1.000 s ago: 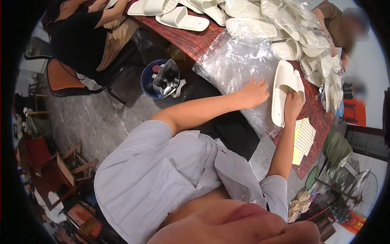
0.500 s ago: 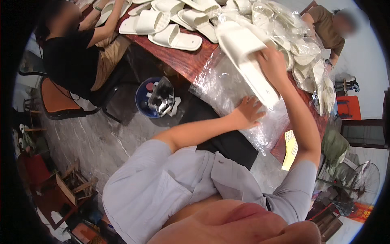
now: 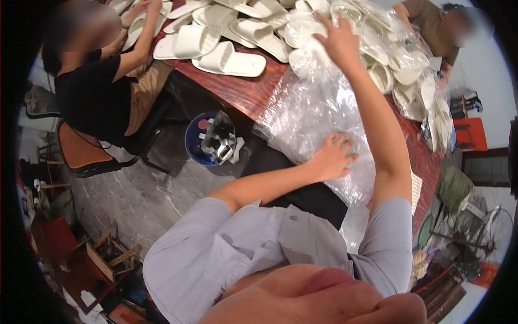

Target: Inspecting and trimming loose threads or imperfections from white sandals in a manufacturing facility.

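My left hand lies with its fingers spread on a stack of clear plastic bags at the near edge of the table. Farther off, my right hand reaches over the pile of white slippers, its fingers apart and nothing held in them. Just beyond and beside its fingertips are slippers in clear plastic. Whether the fingers touch them I cannot tell. Unwrapped white slippers lie to the left on the reddish wooden table.
At the left a person in black sits on an orange-seated chair, hands on slippers. Another person is at the far right. A blue bucket stands on the floor beside the table. A yellowish sheet lies near my right elbow.
My right hand has let go of the white slippers it held and moved farther away over the pile. My left hand stays on the plastic bags.
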{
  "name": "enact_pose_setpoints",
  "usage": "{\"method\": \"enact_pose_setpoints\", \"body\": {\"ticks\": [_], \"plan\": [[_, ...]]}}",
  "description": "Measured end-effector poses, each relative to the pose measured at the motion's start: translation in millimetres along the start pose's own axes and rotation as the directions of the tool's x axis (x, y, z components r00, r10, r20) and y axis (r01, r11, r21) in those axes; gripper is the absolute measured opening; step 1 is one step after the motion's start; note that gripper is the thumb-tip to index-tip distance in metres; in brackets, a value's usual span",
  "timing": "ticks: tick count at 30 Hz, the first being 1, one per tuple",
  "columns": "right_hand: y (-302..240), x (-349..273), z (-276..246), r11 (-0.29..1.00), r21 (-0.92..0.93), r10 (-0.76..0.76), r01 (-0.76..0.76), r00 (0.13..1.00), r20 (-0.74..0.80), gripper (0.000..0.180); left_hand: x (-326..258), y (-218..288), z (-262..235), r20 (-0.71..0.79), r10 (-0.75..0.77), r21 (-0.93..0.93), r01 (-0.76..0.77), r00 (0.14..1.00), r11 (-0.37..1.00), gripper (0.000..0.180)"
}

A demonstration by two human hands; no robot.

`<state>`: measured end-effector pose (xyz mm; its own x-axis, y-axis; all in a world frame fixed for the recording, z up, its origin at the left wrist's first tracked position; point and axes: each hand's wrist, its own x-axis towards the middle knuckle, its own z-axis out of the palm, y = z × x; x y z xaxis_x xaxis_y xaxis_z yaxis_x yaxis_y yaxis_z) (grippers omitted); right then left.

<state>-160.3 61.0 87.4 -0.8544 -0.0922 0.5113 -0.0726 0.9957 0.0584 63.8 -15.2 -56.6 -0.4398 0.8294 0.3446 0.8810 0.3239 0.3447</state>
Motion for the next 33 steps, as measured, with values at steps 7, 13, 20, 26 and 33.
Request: {"method": "enact_pose_setpoints", "body": {"ticks": [7, 13, 20, 26, 33], "plan": [[158, -13, 72, 0.816, 0.015, 0.551, -0.578, 0.786, 0.280, 0.074, -1, -4, 3, -0.069, 0.031, 0.058, -0.027, 0.997, 0.998, 0.055], [213, -22, 91, 0.406, 0.574, 0.565, -0.711, 0.689, 0.454, 0.045, 11, 9, 4, -0.089, 0.056, 0.136, -0.043, 0.994, 0.990, 0.062], [105, -6, 51, -0.444, 0.821, 0.839, -0.358, 0.157, 0.521, 0.096, 17, 7, 5, 0.099, 0.010, 0.234, -0.033, 0.995, 0.972, 0.055], [118, 14, 60, -0.158, 0.511, 0.887, -0.845, 0.106, 0.450, 0.133, 35, 25, -7, 0.393, -0.121, 0.254, 0.020, 0.912, 0.967, 0.055], [126, 12, 85, -0.381, 0.782, 0.852, -0.494, 0.140, 0.504, 0.093, 32, 17, -2, 0.386, -0.144, 0.299, 0.024, 0.911, 0.954, 0.057]]}}
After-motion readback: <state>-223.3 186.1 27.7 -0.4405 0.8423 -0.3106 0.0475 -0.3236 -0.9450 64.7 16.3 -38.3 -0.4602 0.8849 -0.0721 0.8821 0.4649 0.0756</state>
